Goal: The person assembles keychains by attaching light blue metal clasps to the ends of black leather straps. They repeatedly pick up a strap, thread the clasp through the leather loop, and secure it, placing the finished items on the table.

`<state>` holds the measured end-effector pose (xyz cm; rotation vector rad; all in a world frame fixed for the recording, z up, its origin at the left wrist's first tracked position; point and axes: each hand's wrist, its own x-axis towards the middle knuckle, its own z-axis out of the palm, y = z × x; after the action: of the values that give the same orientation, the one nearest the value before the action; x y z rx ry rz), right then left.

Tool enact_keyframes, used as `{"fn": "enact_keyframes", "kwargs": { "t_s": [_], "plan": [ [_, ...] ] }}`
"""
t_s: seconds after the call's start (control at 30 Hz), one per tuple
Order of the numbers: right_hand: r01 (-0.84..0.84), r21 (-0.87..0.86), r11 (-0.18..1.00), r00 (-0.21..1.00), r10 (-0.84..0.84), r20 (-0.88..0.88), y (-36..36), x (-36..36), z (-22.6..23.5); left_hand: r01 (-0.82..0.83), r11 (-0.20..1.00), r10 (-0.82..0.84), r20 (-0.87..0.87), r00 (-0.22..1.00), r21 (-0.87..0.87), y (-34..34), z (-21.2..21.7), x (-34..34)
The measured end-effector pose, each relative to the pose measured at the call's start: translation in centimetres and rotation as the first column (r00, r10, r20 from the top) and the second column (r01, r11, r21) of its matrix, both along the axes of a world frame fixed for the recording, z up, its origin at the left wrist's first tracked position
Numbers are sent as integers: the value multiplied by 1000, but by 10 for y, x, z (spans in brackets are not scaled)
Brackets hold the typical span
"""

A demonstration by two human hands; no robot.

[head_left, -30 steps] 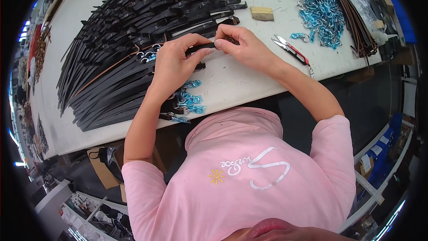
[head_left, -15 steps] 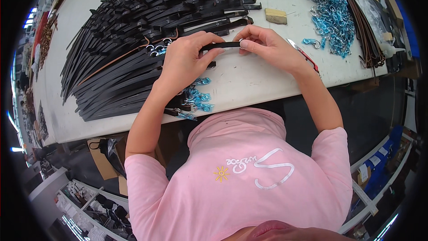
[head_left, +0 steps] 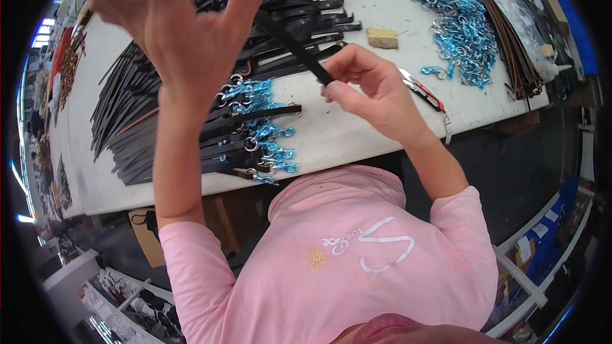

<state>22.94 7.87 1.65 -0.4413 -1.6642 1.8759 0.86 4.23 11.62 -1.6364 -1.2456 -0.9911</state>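
My right hand (head_left: 373,89) pinches the near end of a black strap (head_left: 294,46), a leather-like band that slants up and left above the table. My left hand (head_left: 182,38) is raised at the upper left with its fingers spread, slightly smeared by motion. The strap passes behind its thumb, and I cannot tell whether the palm touches it. Below and beyond the hands lie many black straps (head_left: 143,153) in layered rows. Metal clasps in blue film (head_left: 271,129) sit at the ends of the nearer ones.
A heap of blue-wrapped metal clasps (head_left: 468,38) lies at the right, beside a bundle of brown straps (head_left: 513,67). Between them and the black straps are a yellowish block (head_left: 382,38) and a red-handled cutter (head_left: 422,91). The white table's front edge (head_left: 357,157) runs close to my body.
My left hand has let go its pinch near the strap's end, opened and swung up and left. My right hand has shifted slightly down and left, and the strap now slants upward.
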Motion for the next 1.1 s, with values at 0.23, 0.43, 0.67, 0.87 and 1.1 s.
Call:
{"fn": "enact_keyframes", "kwargs": {
  "t_s": [0.23, 0.43, 0.67, 0.87, 1.1],
  "plan": [
    [72, 310, 948, 953, -157, 258, -8, 16, -18, 894, 421, 338, 941, 2, -153, -64, -109, 80],
    [-70, 613, 787, 915, -194, 354, -9, 31, -22, 881, 447, 397, 849, -349, 153, -73, -133, 111],
    [122, 638, 760, 840, -422, 342, 5, 75, -14, 913, 343, 532, 756, -382, 220, -76, -133, 115],
    [29, 885, 465, 550, -747, 374, 20, 114, -18, 925, 352, 526, 787, -323, 144, -75, -131, 121],
    [61, 781, 622, 625, -633, 456, 29, 118, -34, 932, 358, 517, 820, -245, 52, -69, -131, 108]
  ]
}}
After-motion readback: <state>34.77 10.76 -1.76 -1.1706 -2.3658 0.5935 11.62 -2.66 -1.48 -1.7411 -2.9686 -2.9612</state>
